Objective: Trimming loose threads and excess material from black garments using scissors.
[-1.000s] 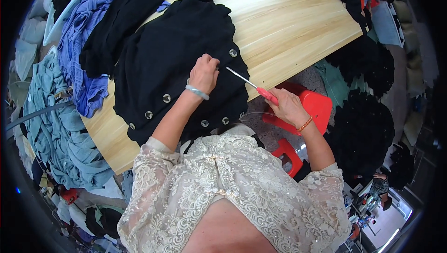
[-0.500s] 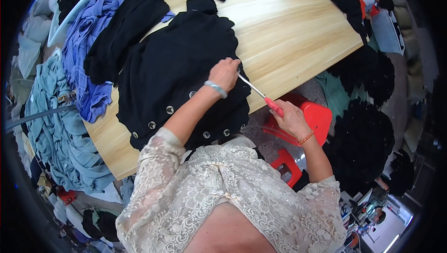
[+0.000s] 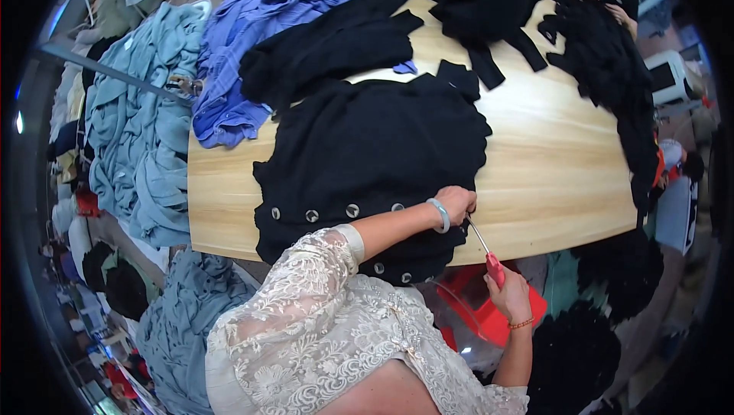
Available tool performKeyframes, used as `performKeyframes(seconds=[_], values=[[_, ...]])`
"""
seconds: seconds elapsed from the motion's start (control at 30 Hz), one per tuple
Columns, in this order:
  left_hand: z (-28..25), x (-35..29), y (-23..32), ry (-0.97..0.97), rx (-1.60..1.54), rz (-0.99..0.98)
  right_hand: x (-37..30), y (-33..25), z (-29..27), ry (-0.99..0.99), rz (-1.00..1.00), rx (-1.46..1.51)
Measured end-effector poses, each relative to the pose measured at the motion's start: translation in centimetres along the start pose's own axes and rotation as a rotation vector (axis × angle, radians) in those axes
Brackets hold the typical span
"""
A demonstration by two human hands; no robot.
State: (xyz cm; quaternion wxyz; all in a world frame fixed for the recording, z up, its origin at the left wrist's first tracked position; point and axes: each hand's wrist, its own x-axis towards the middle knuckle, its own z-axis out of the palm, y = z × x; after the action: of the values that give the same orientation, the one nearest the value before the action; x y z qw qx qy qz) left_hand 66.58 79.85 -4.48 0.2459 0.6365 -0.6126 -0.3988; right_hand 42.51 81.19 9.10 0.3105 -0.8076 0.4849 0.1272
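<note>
From the head view, the left hand (image 3: pixel 457 202) pinched the near edge of the black garment (image 3: pixel 375 155), fingers closed on the cloth; the garment lay spread on the wooden table (image 3: pixel 550 178); the right hand (image 3: pixel 508 293) gripped red-handled scissors (image 3: pixel 485 251), blades beside the left fingers; purple clothes (image 3: pixel 252 48) lay behind.

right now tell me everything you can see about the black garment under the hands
The black garment looks like a soft knit, spread flat on the wooden table with its near edge hanging over the table's front. Its edges are scalloped, and round silvery buttons run in rows near the front. The left hand presses on its right edge, where the tip of a red-handled tool held by the right hand meets it. More black cloth lies behind it.
</note>
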Motion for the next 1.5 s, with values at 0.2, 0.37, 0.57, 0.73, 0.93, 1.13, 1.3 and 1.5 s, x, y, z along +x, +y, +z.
performKeyframes(seconds=[0.2,0.37,0.57,0.73,0.93,1.13,1.3,1.5], values=[[-7.6,-3.9,-0.9,0.384,-0.309,0.167,4.1,-2.3,-1.9,0.041,0.020,0.098],[-21.8,-7.8,-12.8,1.126,0.294,-0.008,8.9,-5.5,-2.5,0.373,-0.151,-0.035],[-26.6,-13.0,-28.7,0.913,0.378,-0.735,15.4,-12.1,-3.8,0.219,-0.100,0.097],[-26.7,-13.0,-22.6,0.997,0.334,-0.012,21.3,-20.3,-5.0,0.103,-0.118,0.276],[-21.9,-15.8,-10.9,0.478,0.399,0.328,29.9,-28.7,-3.6,0.122,-0.225,0.116],[-19.4,-18.3,-9.7,0.459,0.315,0.331,36.7,-29.8,1.6,0.047,-0.060,-0.089],[-20.4,-18.4,-10.4,0.507,0.214,0.231,36.9,-28.3,1.7,-0.021,-0.139,-0.069],[-23.8,-14.5,-9.2,0.882,-0.158,0.145,29.1,-30.3,-1.1,-0.796,-0.347,0.816]])
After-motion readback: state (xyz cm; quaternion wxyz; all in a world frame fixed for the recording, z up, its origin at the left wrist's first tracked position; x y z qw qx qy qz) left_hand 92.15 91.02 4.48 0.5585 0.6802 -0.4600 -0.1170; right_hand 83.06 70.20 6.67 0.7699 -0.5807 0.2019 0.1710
